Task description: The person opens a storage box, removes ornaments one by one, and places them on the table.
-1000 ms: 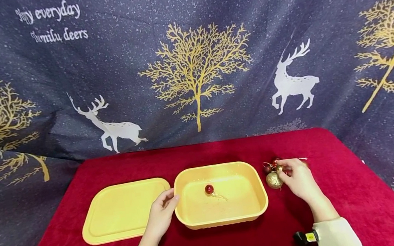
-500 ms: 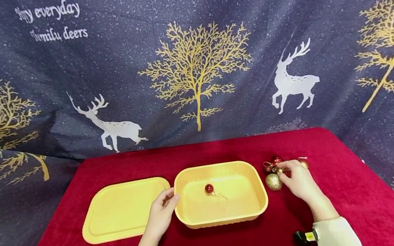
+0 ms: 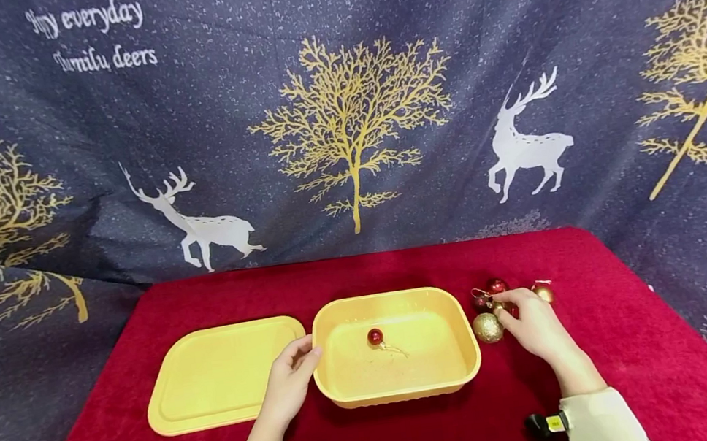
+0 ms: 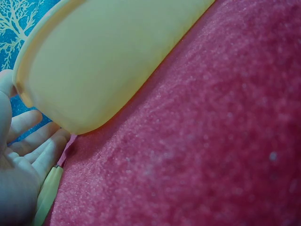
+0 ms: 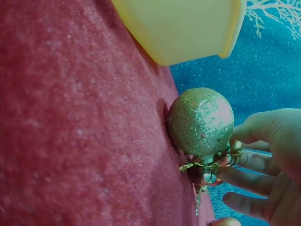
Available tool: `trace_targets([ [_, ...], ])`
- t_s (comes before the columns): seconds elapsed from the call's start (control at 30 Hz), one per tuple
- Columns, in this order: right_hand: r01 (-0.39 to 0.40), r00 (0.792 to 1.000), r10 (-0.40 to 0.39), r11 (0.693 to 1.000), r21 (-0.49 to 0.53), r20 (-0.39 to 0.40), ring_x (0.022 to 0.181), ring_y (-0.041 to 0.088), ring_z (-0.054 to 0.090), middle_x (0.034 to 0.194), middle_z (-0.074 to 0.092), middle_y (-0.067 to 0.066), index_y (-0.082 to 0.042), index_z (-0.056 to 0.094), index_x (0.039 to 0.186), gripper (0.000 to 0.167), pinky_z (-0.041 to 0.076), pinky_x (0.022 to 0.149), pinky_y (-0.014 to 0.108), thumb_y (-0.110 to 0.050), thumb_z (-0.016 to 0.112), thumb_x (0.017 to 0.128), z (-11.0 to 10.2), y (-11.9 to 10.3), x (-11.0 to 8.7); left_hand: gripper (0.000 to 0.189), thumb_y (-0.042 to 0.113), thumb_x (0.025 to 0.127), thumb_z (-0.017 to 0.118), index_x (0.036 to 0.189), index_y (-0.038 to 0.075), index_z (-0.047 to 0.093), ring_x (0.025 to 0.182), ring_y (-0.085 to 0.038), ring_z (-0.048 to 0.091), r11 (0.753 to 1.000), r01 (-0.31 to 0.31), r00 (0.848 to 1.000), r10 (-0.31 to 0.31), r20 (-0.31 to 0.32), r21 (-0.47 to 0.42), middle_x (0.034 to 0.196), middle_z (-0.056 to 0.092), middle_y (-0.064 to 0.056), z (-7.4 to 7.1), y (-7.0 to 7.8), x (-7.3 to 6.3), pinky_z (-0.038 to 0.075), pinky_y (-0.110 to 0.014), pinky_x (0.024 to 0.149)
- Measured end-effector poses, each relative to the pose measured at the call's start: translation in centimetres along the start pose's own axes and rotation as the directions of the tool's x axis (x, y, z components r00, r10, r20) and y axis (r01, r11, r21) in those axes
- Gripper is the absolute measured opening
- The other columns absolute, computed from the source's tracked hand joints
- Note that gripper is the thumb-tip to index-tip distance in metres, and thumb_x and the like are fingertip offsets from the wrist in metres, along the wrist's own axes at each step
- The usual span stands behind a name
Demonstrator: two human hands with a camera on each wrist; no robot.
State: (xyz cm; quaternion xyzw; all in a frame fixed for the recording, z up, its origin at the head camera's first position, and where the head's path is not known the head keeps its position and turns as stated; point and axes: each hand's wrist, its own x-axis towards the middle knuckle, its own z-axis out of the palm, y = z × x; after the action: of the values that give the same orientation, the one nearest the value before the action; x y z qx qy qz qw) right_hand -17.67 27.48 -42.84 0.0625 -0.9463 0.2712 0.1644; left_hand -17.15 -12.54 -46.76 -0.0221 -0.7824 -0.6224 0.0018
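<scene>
My left hand [image 3: 286,389] holds the left rim of a yellow plastic box [image 3: 401,396], thumb at the edge and fingers along the outer wall. Inside the box lies a small red Christmas bauble [image 3: 375,337] with a gold string. Right of the box, my right hand [image 3: 536,327] pinches a small gold bauble [image 3: 499,308] between thumb and forefinger; fingers partly hide it. Touching that spot is a larger gold glitter bauble [image 5: 201,121] resting on the cloth, its gold string hanging. Several red baubles [image 3: 497,286] lie behind the fingertips.
A flat yellow lid [image 3: 227,376] lies left of the box. Beyond my right hand sits another gold bauble [image 3: 543,293] with a pale string. Red cloth [image 3: 420,440] covers the table, and a dark blue curtain [image 3: 299,205] with trees and deer hangs behind.
My right hand has shifted slightly left among the baubles, and the large gold glitter bauble has moved a little left toward the box. The left hand and box have stayed put.
</scene>
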Motion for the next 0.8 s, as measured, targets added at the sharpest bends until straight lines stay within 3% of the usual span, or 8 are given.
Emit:
trace_targets([
  [0.2, 0.012, 1.000, -0.012, 1.000, -0.004, -0.009, 0.103, 0.039, 0.059, 0.104, 0.065, 0.024, 0.007, 0.067, 0.104, 0.024, 0.046, 0.089, 0.052, -0.002, 0.062, 0.082, 0.1, -0.5, 0.0, 0.039, 0.024, 0.094, 0.059, 0.127, 0.003, 0.056, 0.115, -0.026, 0.057, 1.000, -0.002, 1.000, 0.002, 0.004, 0.002, 0.122, 0.060, -0.015, -0.2, 0.1, 0.0, 0.044, -0.026, 0.097],
  [0.43, 0.014, 1.000, -0.014, 1.000, 0.011, -0.019, 0.102, 0.039, 0.060, 0.104, 0.064, 0.024, 0.007, 0.067, 0.103, 0.024, 0.046, 0.088, 0.051, -0.005, 0.064, 0.083, 0.1, -1.1, 0.1, 0.039, 0.024, 0.094, 0.059, 0.127, 0.003, 0.057, 0.114, -0.025, 0.058, 1.000, -0.003, 1.000, 0.003, -0.004, -0.001, 0.122, 0.060, -0.015, -0.2, 0.1, 0.0, 0.045, -0.023, 0.095],
  [0.67, 0.039, 0.999, -0.039, 0.999, 0.011, -0.014, 0.105, 0.035, 0.060, 0.105, 0.064, 0.019, 0.001, 0.069, 0.102, 0.021, 0.046, 0.089, 0.049, -0.007, 0.064, 0.083, 0.3, -2.1, 0.0, 0.039, 0.026, 0.094, 0.058, 0.127, 0.004, 0.057, 0.115, -0.025, 0.057, 1.000, -0.011, 1.000, 0.011, 0.009, -0.004, 0.122, 0.060, -0.014, -0.1, 0.0, 0.0, 0.044, -0.031, 0.098],
  [0.8, 0.061, 0.998, -0.061, 0.998, 0.030, -0.006, 0.101, 0.031, 0.062, 0.105, 0.065, 0.015, -0.001, 0.069, 0.103, 0.021, 0.048, 0.087, 0.047, -0.010, 0.066, 0.084, 0.5, -2.9, -0.1, 0.038, 0.025, 0.095, 0.058, 0.126, 0.004, 0.057, 0.113, -0.024, 0.058, 1.000, -0.017, 1.000, 0.017, 0.014, -0.004, 0.121, 0.061, -0.014, -0.1, 0.0, -0.1, 0.045, -0.029, 0.096],
])
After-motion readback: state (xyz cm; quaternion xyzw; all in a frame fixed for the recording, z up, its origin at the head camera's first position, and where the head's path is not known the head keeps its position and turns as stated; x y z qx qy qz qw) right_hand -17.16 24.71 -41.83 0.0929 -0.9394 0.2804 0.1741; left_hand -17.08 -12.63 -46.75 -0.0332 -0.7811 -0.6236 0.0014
